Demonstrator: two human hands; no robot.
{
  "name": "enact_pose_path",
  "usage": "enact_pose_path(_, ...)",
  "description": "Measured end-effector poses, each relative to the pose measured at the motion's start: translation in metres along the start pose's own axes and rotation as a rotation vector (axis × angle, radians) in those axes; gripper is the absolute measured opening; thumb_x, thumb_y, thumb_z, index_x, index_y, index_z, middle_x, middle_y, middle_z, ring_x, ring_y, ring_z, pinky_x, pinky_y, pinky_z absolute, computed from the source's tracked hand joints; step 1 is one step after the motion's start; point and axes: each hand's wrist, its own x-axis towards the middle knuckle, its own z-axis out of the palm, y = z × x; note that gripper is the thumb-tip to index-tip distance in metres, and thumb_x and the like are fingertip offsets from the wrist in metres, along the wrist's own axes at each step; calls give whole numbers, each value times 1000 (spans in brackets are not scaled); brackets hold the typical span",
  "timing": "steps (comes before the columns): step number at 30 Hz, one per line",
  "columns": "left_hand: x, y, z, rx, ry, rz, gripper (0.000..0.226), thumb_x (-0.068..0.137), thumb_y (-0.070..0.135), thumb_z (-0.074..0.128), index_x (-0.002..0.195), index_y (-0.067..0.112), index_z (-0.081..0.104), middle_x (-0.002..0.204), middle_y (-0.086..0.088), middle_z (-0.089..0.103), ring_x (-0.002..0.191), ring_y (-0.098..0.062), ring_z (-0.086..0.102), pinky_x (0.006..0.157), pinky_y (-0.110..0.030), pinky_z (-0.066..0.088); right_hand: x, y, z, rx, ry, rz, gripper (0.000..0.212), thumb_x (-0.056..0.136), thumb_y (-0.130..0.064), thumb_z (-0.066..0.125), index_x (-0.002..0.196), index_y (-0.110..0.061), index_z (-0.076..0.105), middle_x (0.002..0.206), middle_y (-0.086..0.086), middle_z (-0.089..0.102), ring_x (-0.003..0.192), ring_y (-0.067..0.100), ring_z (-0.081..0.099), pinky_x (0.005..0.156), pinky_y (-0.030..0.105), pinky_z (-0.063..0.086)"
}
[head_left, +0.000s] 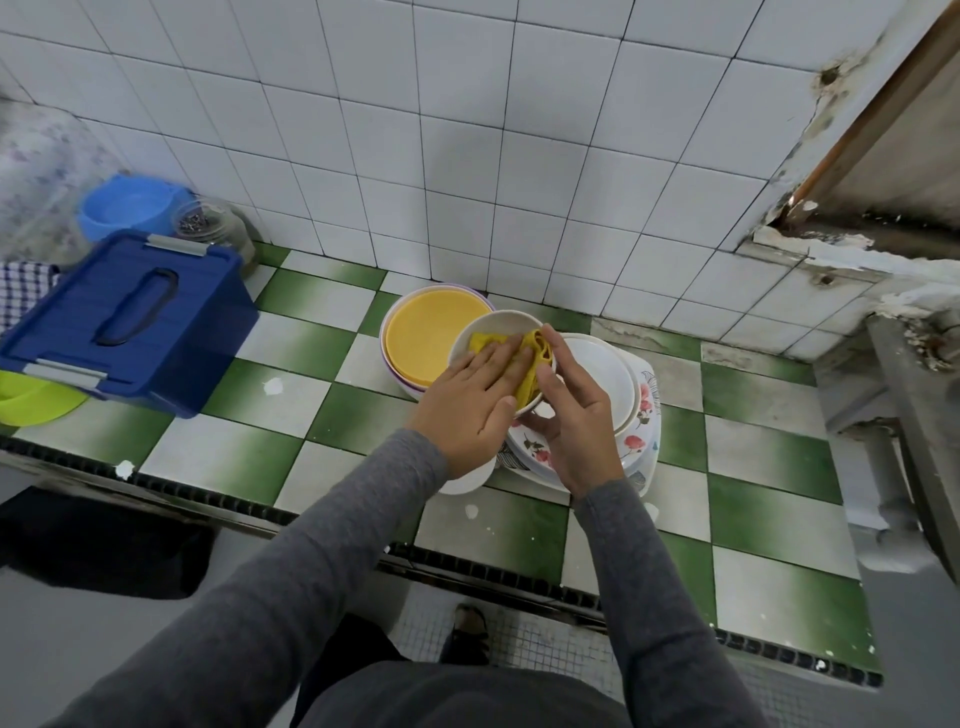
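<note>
**Head view.** The left hand (470, 405) is lying flat with its fingers straight and close together, pressing a yellow cloth (488, 343) into a white bowl (496, 323). The right hand (576, 421) is gripping the bowl at its 3 o'clock rim, the thumb curling over the edge onto the cloth and the fingers curling underneath.

The bowl is sitting over the green-and-white tiled counter (753, 441), close to the wall. Whether it is resting on anything cannot be told.

- **At the bowl's 9 o'clock:** a stack of bowls with a yellow top (421, 338) is standing just beside it.
- **At 4 o'clock:** a stack of white and floral plates (608, 374) is lying partly under the right hand.
- **Well apart at 9 o'clock:** a blue lidded box (130, 322) is standing.
</note>
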Motion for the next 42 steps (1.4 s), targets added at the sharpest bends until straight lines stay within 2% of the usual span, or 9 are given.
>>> enact_pose_path(5, 0, 1, -17, -217, 50, 64, 59, 97, 47, 24, 146, 22, 43, 141, -1, 55, 124, -16, 51, 105, -29, 35, 0, -3, -2, 24, 19, 24, 35, 103, -19, 53, 126, -43, 63, 132, 6, 65, 118, 24, 64, 86, 47, 59)
enact_pose_path(9, -3, 0, -20, -200, 38, 48, 70, 84, 74, 37, 138, 29, 44, 119, 7, 65, 97, -11, 61, 84, -32, 54, 0, -7, -8, 63, 8, 51, 34, 98, -21, 58, 126, -40, 65, 122, 12, 67, 104, 26, 67, 79, 42, 61)
enact_pose_path(12, -2, -4, -17, -111, 53, 71, 75, 87, 69, 49, 149, 30, 37, 128, 2, 64, 108, -17, 61, 89, -27, 48, 1, -8, -10, 94, 0, 77, 36, 95, -23, 59, 130, -34, 64, 115, 12, 69, 100, 27, 65, 78, 43, 61)
enact_pose_path(17, -2, -4, -13, -5, 90, 142, 68, 95, 62, 29, 145, 19, 48, 140, -3, 56, 125, -22, 49, 103, -37, 42, 3, -10, -9, 87, -2, 132, 32, 103, -20, 54, 126, -37, 66, 107, 7, 69, 99, 28, 65, 76, 43, 60)
enact_pose_path(21, -7, -4, -10, -49, 15, 104, 65, 98, 61, 32, 152, 24, 37, 157, -2, 38, 146, -20, 29, 116, -38, 26, 2, -12, -9, 54, -16, 142, 33, 102, -19, 54, 129, -34, 65, 108, 5, 70, 98, 26, 66, 77, 44, 61)
enact_pose_path(26, -10, -7, -16, -150, 22, 110, 57, 98, 55, 43, 146, 24, 46, 118, -2, 67, 100, -19, 61, 87, -36, 51, 2, -10, -8, 80, -2, 197, 33, 100, -21, 57, 130, -32, 66, 104, 8, 66, 98, 30, 65, 77, 45, 61)
enact_pose_path(35, -8, -7, -21, -63, 155, 156, 69, 89, 68, 40, 151, 42, 30, 99, 1, 72, 80, -18, 66, 66, -25, 50, 1, -16, -6, 102, 4, 292, 30, 101, -33, 55, 130, -37, 65, 113, 5, 66, 86, 22, 72, 66, 38, 60)
enact_pose_path(38, -8, -1, -24, -310, 144, 65, 58, 91, 65, 48, 145, 55, 31, 103, 10, 65, 83, -10, 63, 68, -21, 52, 2, -23, -3, -53, -20, 276, 34, 99, -49, 54, 131, -40, 62, 122, 5, 66, 101, 27, 69, 81, 43, 61)
enact_pose_path(42, -8, 9, -34, -1087, 178, -123, 46, 94, 28, 62, 127, 54, 47, 122, 24, 51, 103, 8, 57, 75, -16, 54, 3, -19, 0, -83, -10, 242, 42, 98, -58, 49, 135, -41, 58, 132, 5, 62, 115, 28, 64, 90, 44, 59)
